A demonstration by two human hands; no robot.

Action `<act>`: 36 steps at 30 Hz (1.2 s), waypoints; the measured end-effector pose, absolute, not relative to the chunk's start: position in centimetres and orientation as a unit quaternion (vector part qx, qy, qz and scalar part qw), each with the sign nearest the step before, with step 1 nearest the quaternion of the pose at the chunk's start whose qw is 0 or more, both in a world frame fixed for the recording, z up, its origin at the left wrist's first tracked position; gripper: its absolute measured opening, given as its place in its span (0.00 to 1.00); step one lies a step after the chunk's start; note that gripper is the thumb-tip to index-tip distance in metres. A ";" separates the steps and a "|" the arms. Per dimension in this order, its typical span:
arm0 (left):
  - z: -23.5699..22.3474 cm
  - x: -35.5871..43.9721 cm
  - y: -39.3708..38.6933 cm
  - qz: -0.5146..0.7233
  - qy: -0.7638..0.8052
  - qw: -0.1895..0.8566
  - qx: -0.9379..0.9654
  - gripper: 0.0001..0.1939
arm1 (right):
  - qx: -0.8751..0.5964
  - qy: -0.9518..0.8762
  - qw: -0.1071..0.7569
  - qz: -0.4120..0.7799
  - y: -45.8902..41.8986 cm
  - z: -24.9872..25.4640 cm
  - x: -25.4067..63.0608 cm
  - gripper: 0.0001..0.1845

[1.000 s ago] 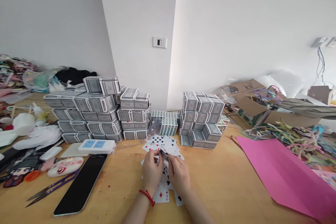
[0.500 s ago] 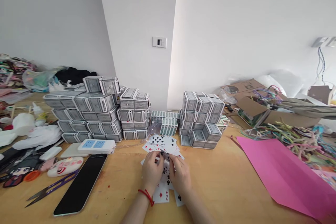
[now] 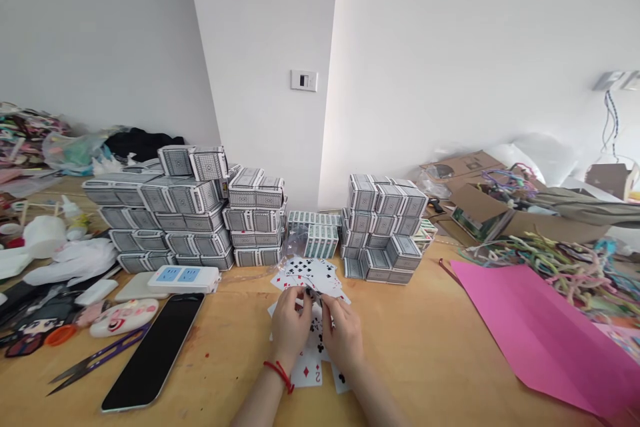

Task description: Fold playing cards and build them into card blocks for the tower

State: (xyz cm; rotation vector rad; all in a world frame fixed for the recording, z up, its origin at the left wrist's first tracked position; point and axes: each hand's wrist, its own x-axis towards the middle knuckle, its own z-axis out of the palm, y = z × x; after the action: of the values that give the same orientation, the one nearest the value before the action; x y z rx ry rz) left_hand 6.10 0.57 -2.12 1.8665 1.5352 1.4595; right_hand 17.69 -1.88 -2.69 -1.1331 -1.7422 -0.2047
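Note:
Over the middle of the table, my left hand (image 3: 290, 323) and my right hand (image 3: 344, 327) meet with their fingertips pinched together. Between them is a small playing card (image 3: 314, 295) that looks bent; the fingers partly cover it. A red cord bracelet (image 3: 279, 375) circles my left wrist. Loose playing cards (image 3: 306, 267) lie face up in an overlapping spread under and beyond the hands. Nearer to me, a two of diamonds (image 3: 309, 373) shows between the forearms.
Grey-backed card blocks rise in a left stack (image 3: 183, 195), a middle stack (image 3: 256, 197) and a right stack (image 3: 377, 221). Green-patterned blocks (image 3: 323, 240) stand between. Left lie a phone (image 3: 154, 352), scissors (image 3: 100, 359) and a power strip (image 3: 185, 278); right, pink paper (image 3: 540, 333) and yarn (image 3: 555, 267).
Both hands stay in almost the same place. The card between the fingertips has turned very slightly; everything else is unchanged.

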 end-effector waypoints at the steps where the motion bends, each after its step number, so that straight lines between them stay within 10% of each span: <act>1: -2.1 6.1 0.6 0.510 0.536 0.168 0.652 0.09 | -0.471 -0.720 0.503 -0.082 -1.9 -2.7 17.7 0.13; 36: -2.4 6.0 0.8 0.390 0.536 0.129 0.738 0.11 | -0.535 -0.650 0.540 0.006 -1.7 -3.0 18.2 0.10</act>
State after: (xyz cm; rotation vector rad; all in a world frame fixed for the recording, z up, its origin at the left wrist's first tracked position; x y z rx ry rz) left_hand 5.98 0.77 -2.42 2.1448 1.5571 1.1343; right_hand 18.19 -1.68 -3.02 -1.2708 -1.5465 0.0151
